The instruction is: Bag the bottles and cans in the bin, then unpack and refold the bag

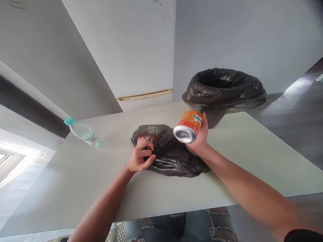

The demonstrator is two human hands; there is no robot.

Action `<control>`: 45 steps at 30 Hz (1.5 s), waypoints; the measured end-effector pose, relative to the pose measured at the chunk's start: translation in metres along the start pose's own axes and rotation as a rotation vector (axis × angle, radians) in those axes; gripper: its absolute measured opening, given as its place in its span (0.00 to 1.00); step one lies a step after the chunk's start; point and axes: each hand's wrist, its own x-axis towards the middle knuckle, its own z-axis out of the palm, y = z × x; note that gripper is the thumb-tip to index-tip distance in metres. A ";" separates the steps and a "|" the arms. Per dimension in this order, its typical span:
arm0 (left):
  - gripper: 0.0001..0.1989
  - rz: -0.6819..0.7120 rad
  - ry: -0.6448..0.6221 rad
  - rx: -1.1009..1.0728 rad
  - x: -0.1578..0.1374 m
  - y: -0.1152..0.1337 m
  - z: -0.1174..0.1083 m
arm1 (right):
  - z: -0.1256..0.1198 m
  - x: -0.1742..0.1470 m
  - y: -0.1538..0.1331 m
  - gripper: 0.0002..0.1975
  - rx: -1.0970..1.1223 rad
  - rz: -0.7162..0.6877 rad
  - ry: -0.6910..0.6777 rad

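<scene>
A white upright panel [144,39] is seen behind the work area, with a pale strip near its lower edge. In front of it, a pale table [259,156] is spread across most of the view. At the table's far edge, toward the right, a round bin [245,85] is lined with thin black plastic, which is folded outward over its rim. Below the near edge, ripped jeans [155,232] are partly shown.

Near the middle of the tabletop, a crumpled black bag [174,165] is laid; through its thin left part, something reddish and a green strip can be made out. Well apart on the left, a clear bottle [83,131] with a green cap is seen on its side.

The black bag is pinched at its left part between the thumb and curled fingers of the left hand [141,155]. By the right hand [203,133], an orange can [192,121] is gripped around its side. The can is held tilted above the bag's right part, its silver end turned toward the near side and its lettering partly covered by the fingers.
</scene>
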 end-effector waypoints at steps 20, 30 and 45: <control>0.32 -0.546 -0.039 -0.950 0.001 0.008 0.005 | 0.012 -0.022 0.017 0.30 -0.437 -0.023 -0.657; 0.31 -0.590 -0.157 -0.666 0.003 0.008 -0.005 | 0.014 -0.028 0.016 0.28 -0.501 -0.051 -0.683; 0.22 -0.673 0.784 0.193 -0.025 -0.065 -0.048 | 0.006 -0.022 0.026 0.19 -0.476 -0.036 -0.621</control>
